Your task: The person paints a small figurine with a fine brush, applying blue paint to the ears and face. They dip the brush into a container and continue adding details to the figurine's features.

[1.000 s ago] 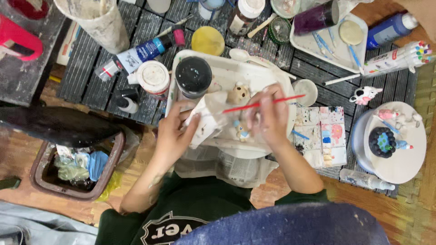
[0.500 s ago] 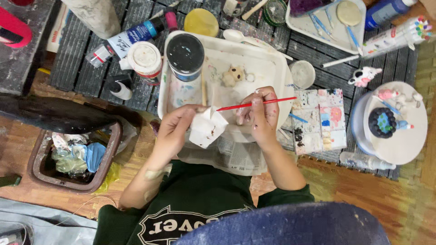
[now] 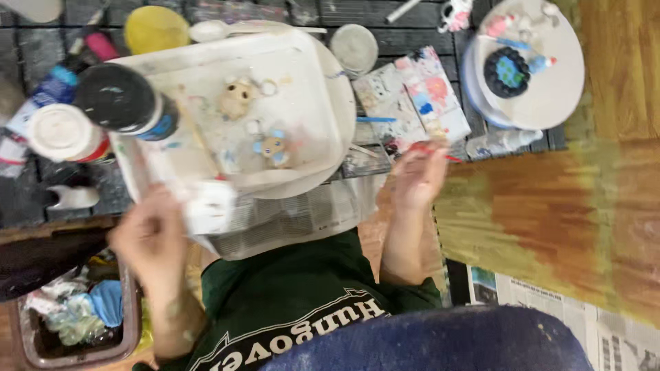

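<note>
Head view, looking straight down, shows the left hand [image 3: 152,237] with its fingers closed around a small white block-like piece [image 3: 210,206], held at the near edge of a white tray [image 3: 309,82]. Motion blur smears both, so the exact grip cannot be made out. The right hand [image 3: 419,175] is raised well to the right of the left-hand fingers, its fingers pinched on a thin red-handled brush [image 3: 433,148], of which only a short blurred stretch shows at the fingertips. Just beyond those fingertips lies a paint-stained palette sheet [image 3: 412,96] with pink, blue and dark blotches. Inside the tray, ahead of the left-hand fingers, sit two small figures: a beige one [image 3: 237,96] farther away and a blue-and-tan one [image 3: 273,148] nearer. A dark-lidded jar [image 3: 117,96] stands at the tray's far left corner, above the left hand, with a white-lidded jar [image 3: 62,130] just beside it. A yellow round lid [image 3: 155,27] lies beyond them on the dark slatted desk [image 3: 412,20]. Far to the right of the right-hand fingers, a round white stand [image 3: 550,89] carries a dark disc with blue and green spots [image 3: 507,72]. Below the left wrist is a brown bin [image 3: 75,323] of crumpled rags.
</note>
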